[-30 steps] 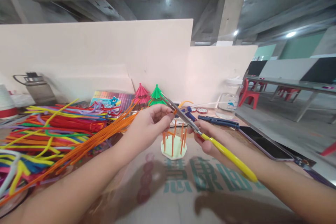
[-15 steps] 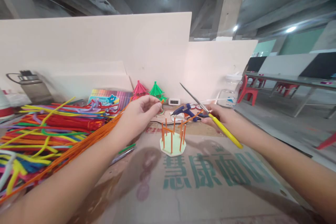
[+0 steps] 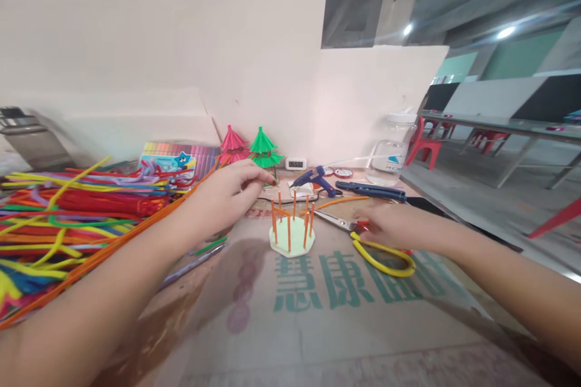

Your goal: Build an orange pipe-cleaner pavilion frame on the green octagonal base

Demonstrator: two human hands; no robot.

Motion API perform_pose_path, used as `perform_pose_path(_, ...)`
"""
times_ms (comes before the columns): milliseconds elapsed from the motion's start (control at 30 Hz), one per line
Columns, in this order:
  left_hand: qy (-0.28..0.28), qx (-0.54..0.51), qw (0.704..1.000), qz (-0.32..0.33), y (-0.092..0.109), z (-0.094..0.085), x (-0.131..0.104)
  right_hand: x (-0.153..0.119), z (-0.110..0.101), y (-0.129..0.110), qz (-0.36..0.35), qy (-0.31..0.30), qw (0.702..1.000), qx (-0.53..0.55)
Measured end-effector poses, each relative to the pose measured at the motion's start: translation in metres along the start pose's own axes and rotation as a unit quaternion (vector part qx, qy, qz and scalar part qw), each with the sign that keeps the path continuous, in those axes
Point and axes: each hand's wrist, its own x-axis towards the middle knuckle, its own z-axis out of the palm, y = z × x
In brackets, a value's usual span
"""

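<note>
My left hand (image 3: 233,190) is closed in a pinch behind the small stand, with only a tiny orange-brown tip of a pipe cleaner piece showing at its fingertips. At the right, my right hand (image 3: 385,222) has its fingers on the yellow-and-red-handled scissors (image 3: 384,260), which lie low on the board with blades pointing left. Between the hands sits a pale green octagonal base (image 3: 293,237) with several upright orange pipe cleaner posts and an orange crosspiece between some of them. A loose orange pipe cleaner (image 3: 345,201) lies just behind the scissor blades.
A blue glue gun (image 3: 315,180), a dark blue utility knife (image 3: 370,189) and a small digital clock (image 3: 296,163) lie behind. Pink (image 3: 232,144) and green pagoda-like models (image 3: 263,146) stand there too. Colourful pipe cleaners (image 3: 82,211) heap at left; a clear bottle (image 3: 389,151) stands right.
My right hand has lowered the scissors from the air to the board and turned them flat. My left hand stays pinched near the same spot. The view has tilted slightly downward.
</note>
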Motion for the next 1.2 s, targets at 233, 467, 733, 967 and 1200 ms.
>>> perform_pose_path(233,-0.102,0.055,0.988,0.102,-0.004,0.007,0.001,0.07,-0.015,-0.005,0.025,0.13,0.987,0.093)
perform_pose_path(467,-0.119,0.055,0.983,0.128,-0.011,0.017,0.002,0.136,0.019,0.003,0.04,0.108,0.983,0.145)
perform_pose_path(733,-0.119,0.044,0.985,0.12,-0.016,0.024,0.004,0.152,0.026,-0.005,0.059,0.114,0.968,0.218)
perform_pose_path(967,-0.122,0.039,0.983,0.128,-0.015,0.023,0.005,0.117,-0.013,-0.008,0.095,0.201,0.937,0.271)
perform_pose_path(1200,-0.138,0.07,0.979,0.129,-0.012,0.02,0.004,0.064,-0.037,0.008,-0.083,0.151,0.902,0.395)
